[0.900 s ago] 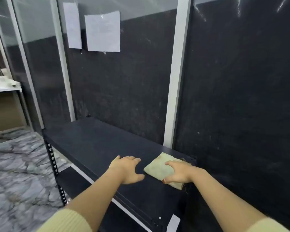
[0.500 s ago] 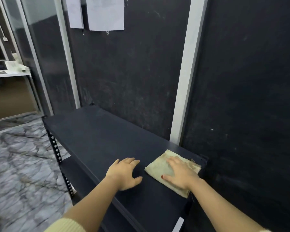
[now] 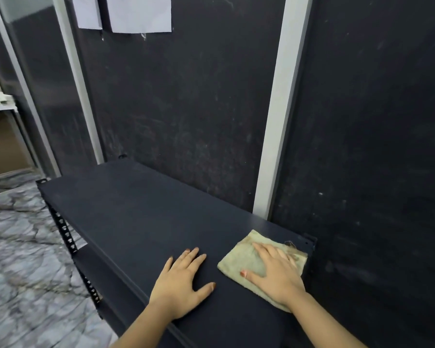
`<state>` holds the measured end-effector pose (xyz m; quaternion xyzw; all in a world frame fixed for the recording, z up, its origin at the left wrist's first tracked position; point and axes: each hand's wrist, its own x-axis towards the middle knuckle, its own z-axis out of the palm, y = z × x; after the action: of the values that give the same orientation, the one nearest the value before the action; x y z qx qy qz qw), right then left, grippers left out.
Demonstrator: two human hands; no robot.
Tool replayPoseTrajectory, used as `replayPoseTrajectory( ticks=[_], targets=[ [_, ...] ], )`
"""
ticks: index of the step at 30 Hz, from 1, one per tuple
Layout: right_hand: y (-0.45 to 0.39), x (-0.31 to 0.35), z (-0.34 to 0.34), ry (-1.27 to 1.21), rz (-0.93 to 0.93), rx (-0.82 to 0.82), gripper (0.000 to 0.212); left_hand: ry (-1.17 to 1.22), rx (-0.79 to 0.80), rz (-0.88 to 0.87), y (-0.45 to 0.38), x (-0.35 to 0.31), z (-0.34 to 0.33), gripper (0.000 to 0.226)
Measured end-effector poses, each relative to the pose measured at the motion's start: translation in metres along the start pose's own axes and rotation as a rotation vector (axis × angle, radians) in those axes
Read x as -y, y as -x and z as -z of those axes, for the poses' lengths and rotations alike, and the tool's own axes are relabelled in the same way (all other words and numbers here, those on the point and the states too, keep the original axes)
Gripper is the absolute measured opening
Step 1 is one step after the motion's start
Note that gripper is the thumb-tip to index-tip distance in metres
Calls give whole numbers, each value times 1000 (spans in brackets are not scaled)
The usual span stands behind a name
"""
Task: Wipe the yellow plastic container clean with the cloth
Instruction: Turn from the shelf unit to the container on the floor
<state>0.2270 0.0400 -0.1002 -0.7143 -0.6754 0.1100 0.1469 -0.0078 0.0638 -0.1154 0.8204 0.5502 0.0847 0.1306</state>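
On the dark shelf top [image 3: 136, 209] at its right end, the right hand [image 3: 274, 272] lies flat with straight fingers pressing the folded cloth [image 3: 239, 259], while the left hand [image 3: 183, 280] rests flat and empty just beside it. No yellow plastic container is in view. Best to gather the cloth into a firm grip first, then find the container.

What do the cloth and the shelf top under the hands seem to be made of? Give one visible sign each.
Cloth: likely woven cotton or terry, pale yellow-green, matt, with a frayed thread at its far corner.
Shelf top: probably painted metal or laminated board, dark, smooth, faintly sheened near the wall; the frame cannot settle which.
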Motion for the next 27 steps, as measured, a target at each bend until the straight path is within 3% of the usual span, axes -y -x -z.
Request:
replayPoseTrajectory(
  ticks=[15,18,22,27],
  targets=[
    [13,13,-6,146,24,-163,39,23,-32,-14,0,0,-1,75],
    [16,15,-9,110,5,-274,44,19,-35,-15,2,1,-1,75],
    [20,17,-7,30,-36,-289,51,20,-29,-17,1,0,0,76],
    [24,17,-2,34,-71,-245,26,5,-10,-19,-2,-2,-1,76]
  ],
)
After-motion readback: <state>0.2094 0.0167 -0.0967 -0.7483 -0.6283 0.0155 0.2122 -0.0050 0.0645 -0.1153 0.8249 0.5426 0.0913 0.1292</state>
